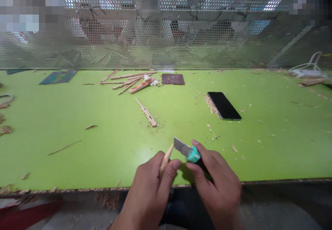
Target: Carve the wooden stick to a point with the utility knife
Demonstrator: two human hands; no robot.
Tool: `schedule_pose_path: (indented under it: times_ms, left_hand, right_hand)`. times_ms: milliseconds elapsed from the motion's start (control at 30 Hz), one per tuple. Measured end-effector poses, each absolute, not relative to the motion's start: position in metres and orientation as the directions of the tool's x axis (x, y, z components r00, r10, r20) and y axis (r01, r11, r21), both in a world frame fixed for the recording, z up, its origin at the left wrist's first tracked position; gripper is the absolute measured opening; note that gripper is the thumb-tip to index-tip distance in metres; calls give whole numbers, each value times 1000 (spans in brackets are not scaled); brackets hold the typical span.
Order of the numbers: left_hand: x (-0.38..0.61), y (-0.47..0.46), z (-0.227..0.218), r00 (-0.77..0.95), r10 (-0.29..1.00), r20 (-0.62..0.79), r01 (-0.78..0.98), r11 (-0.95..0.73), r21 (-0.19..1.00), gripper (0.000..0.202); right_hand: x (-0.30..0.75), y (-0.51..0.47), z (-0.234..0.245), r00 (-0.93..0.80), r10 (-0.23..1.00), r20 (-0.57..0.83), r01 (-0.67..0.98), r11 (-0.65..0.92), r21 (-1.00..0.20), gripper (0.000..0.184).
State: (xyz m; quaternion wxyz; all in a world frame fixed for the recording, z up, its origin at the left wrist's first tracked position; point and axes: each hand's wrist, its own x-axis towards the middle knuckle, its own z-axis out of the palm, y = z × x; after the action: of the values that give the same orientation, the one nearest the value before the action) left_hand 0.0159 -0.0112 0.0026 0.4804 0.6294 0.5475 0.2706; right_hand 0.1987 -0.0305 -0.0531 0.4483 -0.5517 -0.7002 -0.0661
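Left hand: the left hand (150, 185) is closed around a thin pale wooden stick (166, 159), which is pinched between thumb and fingers so that its pointed tip rises just above the near edge of the green table top (109, 143).

Right hand: the right hand (218, 185) is closed on a utility knife with a teal and black handle and a grey blade (187, 151); the blade is pointed toward the stick tip and is held just beside it. It cannot be told if they touch.

Place of the stick: it is held over the near edge of the table top, in front of the person, not laid on the surface.

Progress: the upper end of the stick is already cut to a point. Small wood shavings (215, 136) are scattered on the table top beyond the knife, so some carving seems to be done. The lower part of the stick is hidden in the hand, so how much is left cannot be judged.

Middle of the table top: a notched pale wooden strip (146, 112) is laid there, and a black smartphone (224, 106) is to the right of it.

Far edge of the table top: a heap of wooden sticks and strips (131, 81) is seen, with a dark brown square sheet (173, 79) just beside it.

Behind the table top: a perforated metal screen (166, 43) is standing.
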Motion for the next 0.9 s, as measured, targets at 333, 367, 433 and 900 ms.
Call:
schedule_pose_path:
  times_ms: [333,367,433,900]
  left_hand:
    - [-3,-11,9,414,868,-274,229,192,954,37]
    - [-4,-11,8,417,867,-271,225,190,956,37]
    - [-4,-11,4,414,878,-239,239,149,959,36]
    - [8,-11,5,351,918,-186,416,26,909,39]
  right_hand:
    - [203,-30,-48,-50,728,684,818,422,-391,36]
    - [204,-30,-47,-69,730,680,818,432,-380,36]
    - [205,-29,-43,-123,734,668,821,454,-346,35]
    - [201,-29,-44,-169,695,699,857,453,-245,35]
